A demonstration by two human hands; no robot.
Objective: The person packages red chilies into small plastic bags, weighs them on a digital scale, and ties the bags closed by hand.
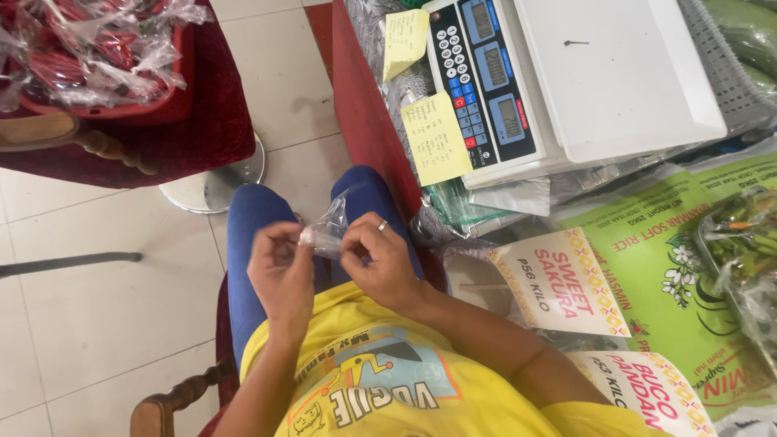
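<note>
Step in hand, as judged: opening or parting the mouth of one small clear plastic bag (326, 228), held over the lap. The left hand (282, 271) pinches its near edge, grip closed on the film; the right hand (379, 263) (one ring) pinches the opposite edge likewise. Next move likely needs fingertip rubbing to separate layers. Beyond the right grip: one white scale (566, 81), two yellow notes (435, 137).

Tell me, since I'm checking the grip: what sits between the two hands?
A small clear plastic bag spans between left hand and right hand in the head view, pinched by both.
</note>
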